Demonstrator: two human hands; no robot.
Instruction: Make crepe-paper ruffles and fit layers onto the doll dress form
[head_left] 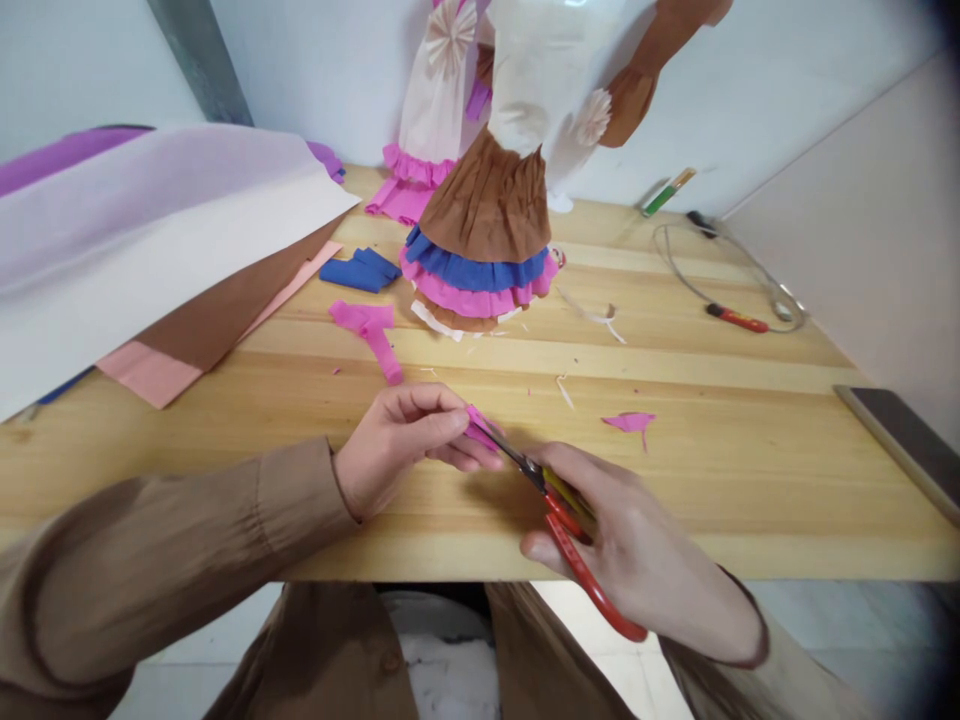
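Between the thumb and fingers of my left hand (412, 435) is a small piece of pink crepe paper (480, 428). My right hand (622, 540) is wrapped round the red handles of a pair of scissors (574, 565), which also show some yellow. The blades point up and left and meet the pink piece. Beyond my hands stands a small dress form (555, 60) in a layered paper skirt (487, 210) of brown, blue, pink and white ruffles. A pink strip (371, 335) and a folded blue strip (360, 270) lie left of the skirt.
Large paper sheets (150, 240) cover the table's left side. A pink scrap (631, 423) lies right of my hands. A phone-like slab (900, 440), a red-handled tool with cable (739, 318) and a green tube (667, 193) are farther right. A second dressed figure (431, 115) stands behind.
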